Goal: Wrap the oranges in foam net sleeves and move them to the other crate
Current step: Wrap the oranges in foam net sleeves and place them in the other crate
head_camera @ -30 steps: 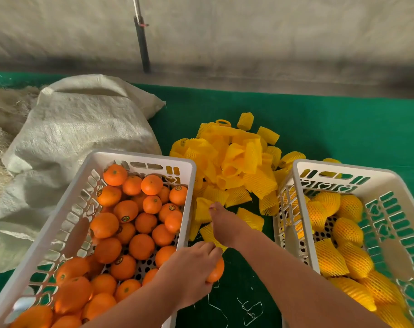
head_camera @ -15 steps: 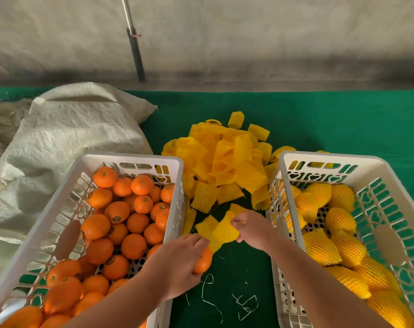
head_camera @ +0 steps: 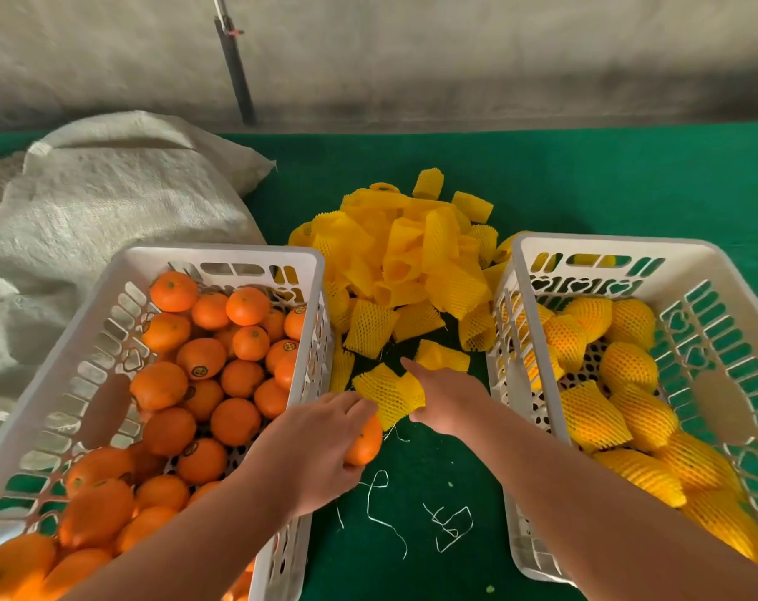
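— Which step is this?
— Sleeving, I'd say. The left hand (head_camera: 320, 444) grips a bare orange (head_camera: 365, 444) between the crates; the right hand (head_camera: 444, 399) pinches a foam sleeve (head_camera: 388, 394) touching it.
— Next?
— Probably spread the sleeve's mouth, push the orange in, then the right crate (head_camera: 520, 271).

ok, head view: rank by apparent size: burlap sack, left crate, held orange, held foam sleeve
1. burlap sack and left crate: look alike; the crate is nearer and cut off, so unranked.
2. held foam sleeve, in right hand.
3. held orange, partly hidden by left hand.
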The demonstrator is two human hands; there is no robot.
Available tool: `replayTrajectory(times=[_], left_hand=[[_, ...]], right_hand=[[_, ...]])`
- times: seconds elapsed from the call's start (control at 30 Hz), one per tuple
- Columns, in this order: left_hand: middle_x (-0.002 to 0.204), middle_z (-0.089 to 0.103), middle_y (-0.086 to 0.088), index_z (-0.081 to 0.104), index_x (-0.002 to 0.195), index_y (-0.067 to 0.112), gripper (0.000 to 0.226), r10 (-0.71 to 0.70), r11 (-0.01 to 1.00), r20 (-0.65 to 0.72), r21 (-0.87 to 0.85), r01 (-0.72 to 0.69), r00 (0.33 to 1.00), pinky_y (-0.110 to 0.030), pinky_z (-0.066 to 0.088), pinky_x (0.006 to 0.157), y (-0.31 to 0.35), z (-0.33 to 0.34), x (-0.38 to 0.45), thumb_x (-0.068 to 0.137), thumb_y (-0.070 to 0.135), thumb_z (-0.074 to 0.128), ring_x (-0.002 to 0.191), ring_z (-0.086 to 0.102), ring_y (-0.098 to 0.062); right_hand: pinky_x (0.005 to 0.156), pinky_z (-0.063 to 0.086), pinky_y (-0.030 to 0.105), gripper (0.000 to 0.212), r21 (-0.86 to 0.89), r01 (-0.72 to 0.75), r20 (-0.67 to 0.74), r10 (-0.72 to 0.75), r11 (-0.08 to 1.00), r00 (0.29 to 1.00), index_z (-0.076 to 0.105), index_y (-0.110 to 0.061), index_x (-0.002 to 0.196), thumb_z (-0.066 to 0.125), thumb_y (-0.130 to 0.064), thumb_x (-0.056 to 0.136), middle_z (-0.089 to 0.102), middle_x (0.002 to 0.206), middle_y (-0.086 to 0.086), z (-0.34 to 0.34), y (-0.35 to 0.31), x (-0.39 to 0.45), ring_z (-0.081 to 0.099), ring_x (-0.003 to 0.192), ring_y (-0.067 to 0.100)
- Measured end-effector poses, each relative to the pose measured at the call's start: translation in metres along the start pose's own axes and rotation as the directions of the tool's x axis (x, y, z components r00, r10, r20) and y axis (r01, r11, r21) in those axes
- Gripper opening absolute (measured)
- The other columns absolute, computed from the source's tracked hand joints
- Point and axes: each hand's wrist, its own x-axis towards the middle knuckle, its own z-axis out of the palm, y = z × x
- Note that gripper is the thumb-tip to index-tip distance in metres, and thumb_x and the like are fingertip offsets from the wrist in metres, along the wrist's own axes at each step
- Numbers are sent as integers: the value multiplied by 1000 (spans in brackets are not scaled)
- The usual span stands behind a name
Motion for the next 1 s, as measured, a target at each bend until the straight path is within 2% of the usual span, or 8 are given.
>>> replayTrajectory(times=[0.1, 0.2, 0.37, 0.5, 0.7, 0.83, 0.9, 1.0], left_hand=[[119, 66, 17, 53, 133, 36, 75, -7, 1000, -1, 21, 7, 1000, -20, 54, 67, 1, -2, -1, 67, 62, 75, 93, 67, -4], [123, 64, 18, 48, 135, 39, 71, 2, 1000, 5, 9, -2, 1000, -22, 54, 72, 1, -1, -1, 72, 62, 71, 98, 66, -6], [118, 66, 19, 53, 131, 39, 69, 0, 1000, -20, 11, 0, 1000, -20, 55, 69, 1, -3, 1, 69, 65, 71, 94, 67, -4], [121, 66, 21, 52, 132, 39, 71, -2, 1000, -30, -9, 2, 1000, -19, 56, 70, 0, -2, 2, 70, 69, 67, 97, 68, -3], [138, 52, 28, 51, 132, 47, 77, -86, 990, 26, -108, 88, 996, -2, 28, 62, 4, -8, 1, 65, 84, 59, 94, 67, 3], [161, 4, 39, 32, 137, 61, 77, -103, 959, -10, -265, 97, 995, -5, 34, 70, 0, -10, 1, 69, 89, 56, 113, 47, 5], [160, -2, 41, 30, 134, 67, 77, -123, 923, -32, -370, 103, 992, -11, 47, 77, 4, -15, 5, 67, 89, 60, 121, 43, 6], [158, 2, 43, 34, 134, 65, 77, -132, 876, -59, -473, 89, 990, -23, 53, 90, 13, -21, 22, 67, 84, 67, 129, 38, 9]], right_hand=[[79, 52, 37, 68, -55, -36, -42, 34, 998, 999, 41, -28, 154, 65, -55, 97, 67, 129, 4, 5, -1, -1, 65, 113, 28], [71, 47, 32, 49, 46, -79, -167, 86, 996, 982, 59, -21, 132, 63, -54, 97, 68, 112, 2, -2, 1, 1, 66, 102, 25], [52, 33, 24, 35, 370, 65, -332, 67, 927, 941, 61, -20, 118, 66, -48, 98, 60, 78, -7, -26, -5, -3, 55, 64, 10], [49, 35, 17, 35, 518, 240, -374, -34, 821, 927, 65, -25, 104, 65, -59, 95, 57, 65, -10, -35, -18, -14, 52, 55, 1], [50, 33, 41, 49, 538, 377, -484, -89, 754, 870, 50, -25, 67, 51, -63, 99, 46, 54, 2, -51, -14, -21, 35, 47, 10], [44, 36, 30, 46, 588, 390, -489, -72, 708, 869, 63, -31, 83, 50, -74, 89, 59, 60, -3, -57, -8, -22, 47, 45, 14], [43, 35, 23, 45, 609, 384, -487, -56, 694, 872, 68, -32, 95, 57, -75, 85, 58, 59, -11, -59, -6, -21, 47, 45, 9], [44, 38, 32, 40, 610, 370, -502, -21, 701, 865, 69, -33, 95, 61, -72, 86, 56, 57, -5, -64, -4, -21, 54, 47, 17]])
